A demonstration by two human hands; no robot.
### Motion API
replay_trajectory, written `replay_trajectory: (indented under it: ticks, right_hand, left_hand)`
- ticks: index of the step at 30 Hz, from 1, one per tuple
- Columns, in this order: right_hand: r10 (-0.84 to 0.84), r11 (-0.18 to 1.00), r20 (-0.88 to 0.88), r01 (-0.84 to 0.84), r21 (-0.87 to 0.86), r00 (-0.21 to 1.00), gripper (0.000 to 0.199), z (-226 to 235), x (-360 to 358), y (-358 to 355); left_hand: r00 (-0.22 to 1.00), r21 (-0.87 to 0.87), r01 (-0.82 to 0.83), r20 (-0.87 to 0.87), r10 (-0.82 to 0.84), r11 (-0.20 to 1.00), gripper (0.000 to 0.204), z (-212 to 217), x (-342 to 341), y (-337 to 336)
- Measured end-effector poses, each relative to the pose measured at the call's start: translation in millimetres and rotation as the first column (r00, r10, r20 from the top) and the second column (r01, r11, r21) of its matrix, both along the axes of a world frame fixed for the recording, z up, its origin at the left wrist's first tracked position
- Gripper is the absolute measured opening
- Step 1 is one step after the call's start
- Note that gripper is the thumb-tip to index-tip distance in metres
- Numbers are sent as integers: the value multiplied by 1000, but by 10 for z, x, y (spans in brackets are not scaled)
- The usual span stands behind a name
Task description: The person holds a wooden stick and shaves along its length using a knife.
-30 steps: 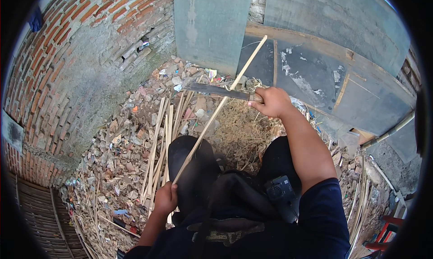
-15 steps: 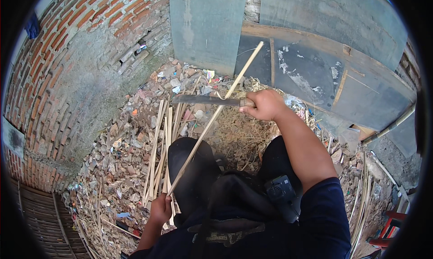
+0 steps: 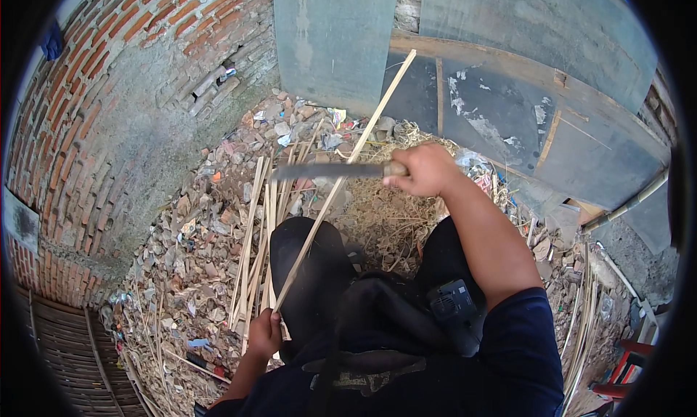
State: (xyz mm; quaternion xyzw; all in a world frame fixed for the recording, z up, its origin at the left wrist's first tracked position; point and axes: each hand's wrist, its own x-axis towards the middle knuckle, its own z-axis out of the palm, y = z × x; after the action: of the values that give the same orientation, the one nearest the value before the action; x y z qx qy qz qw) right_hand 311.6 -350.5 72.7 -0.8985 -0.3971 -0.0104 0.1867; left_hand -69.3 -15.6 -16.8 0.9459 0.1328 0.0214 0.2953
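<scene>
My right hand (image 3: 421,170) is closed round the wooden handle of a long-bladed knife (image 3: 327,171). The dark blade points left and lies across a long pale bamboo strip (image 3: 377,112); whether it bites into the strip cannot be made out. Down at the lower left, my left hand (image 3: 264,335) grips the strip's near end. From there the strip slants up over my left knee toward the boards, its far end raised. Several more bamboo strips (image 3: 250,250) lie in a loose bundle left of my left leg.
Rubble and litter (image 3: 196,264) cover the ground, with fine shavings (image 3: 392,224) between my knees. A brick wall (image 3: 109,141) rises at left, grey boards (image 3: 334,46) ahead. More strips (image 3: 581,330) and a red object (image 3: 628,366) lie at right. A slatted panel (image 3: 76,359) stands lower left.
The strip's far end has shifted slightly up and left. The knife has moved a little down and left, and the thin curled shaving by the blade no longer shows. My left hand has hardly moved.
</scene>
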Motion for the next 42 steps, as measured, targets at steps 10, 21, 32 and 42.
replay_trajectory:
  ticks: [10, 21, 32, 42]
  right_hand:
    - [-28, 1000, 155, 27, 8, 988, 53, 17, -125, 19]
    - [-345, 938, 69, 347, -17, 936, 55, -81, 181, -196]
    - [184, 982, 213, -187, -4, 960, 46, -14, -169, 124]
    - [-165, 985, 139, 170, -25, 977, 54, -64, 107, -101]
  left_hand:
    - [999, -39, -19, -47, 18, 999, 39, 60, 36, -50]
    - [998, 22, -30, -63, 31, 999, 41, 69, 55, -6]
    - [1000, 15, -19, 4, 19, 1000, 37, -17, -52, 54]
    - [995, 36, -49, -82, 51, 998, 33, 130, -310, 276]
